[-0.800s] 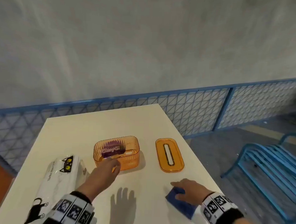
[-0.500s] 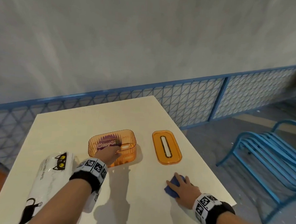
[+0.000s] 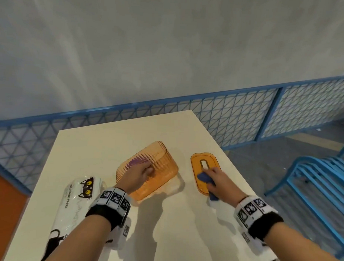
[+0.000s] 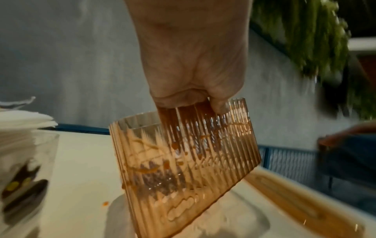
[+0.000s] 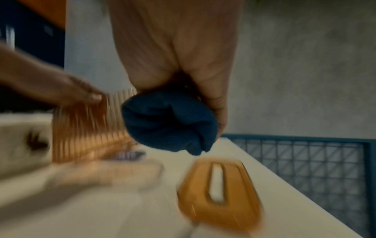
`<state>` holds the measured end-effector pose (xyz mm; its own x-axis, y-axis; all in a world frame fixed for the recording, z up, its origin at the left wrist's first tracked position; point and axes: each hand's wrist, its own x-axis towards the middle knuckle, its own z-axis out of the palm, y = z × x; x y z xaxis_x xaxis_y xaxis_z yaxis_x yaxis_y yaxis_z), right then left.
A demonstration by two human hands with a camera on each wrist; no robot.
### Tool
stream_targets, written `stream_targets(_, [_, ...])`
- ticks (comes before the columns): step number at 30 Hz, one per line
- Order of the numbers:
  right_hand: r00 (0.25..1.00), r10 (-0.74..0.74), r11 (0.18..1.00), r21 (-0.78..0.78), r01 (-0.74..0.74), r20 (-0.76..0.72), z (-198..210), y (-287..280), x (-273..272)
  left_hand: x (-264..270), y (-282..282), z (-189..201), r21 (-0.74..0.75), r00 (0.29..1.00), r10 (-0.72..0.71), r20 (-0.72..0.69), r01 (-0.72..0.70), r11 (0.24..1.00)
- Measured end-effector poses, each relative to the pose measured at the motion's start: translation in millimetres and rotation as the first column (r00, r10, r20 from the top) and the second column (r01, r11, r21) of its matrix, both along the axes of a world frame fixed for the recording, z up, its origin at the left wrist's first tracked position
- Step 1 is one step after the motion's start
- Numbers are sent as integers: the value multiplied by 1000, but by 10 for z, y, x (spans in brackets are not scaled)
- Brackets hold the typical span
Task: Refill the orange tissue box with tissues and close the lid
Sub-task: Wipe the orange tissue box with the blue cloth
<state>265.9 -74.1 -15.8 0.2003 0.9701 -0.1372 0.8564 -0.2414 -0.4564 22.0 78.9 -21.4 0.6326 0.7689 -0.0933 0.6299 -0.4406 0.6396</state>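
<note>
My left hand grips the near wall of the orange tissue box, thumb outside, fingers inside the rim, and holds it tipped up on one edge just above the worktop. My right hand clutches a bunched blue cloth over the near end of the orange lid, which lies flat beside the box, slot up. Both wrists are extended forward, palms down. The tissue pack lies by my left forearm, not yet loaded. Judgement: the step in hand is wiping the parts before refilling. To do it well: keep the box steady against the left grip, bring the cloth into the interior corners, then set the box upright near the pack.
</note>
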Motion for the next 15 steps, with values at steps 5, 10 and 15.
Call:
stream_targets(5, [995,28,898,441,18,-98,789,597,-439,153,-270,537,-304,895,210,394,-88,949])
stream_targets(10, [993,-39,863,505,-22,110,1009,860,-839,216,-455,926,-377,736,279,617,-35,926])
stream_targets(15, [980,65,851,502,-153,189,763,628,-1196,234,-480,976,-455,566,430,703,-106,884])
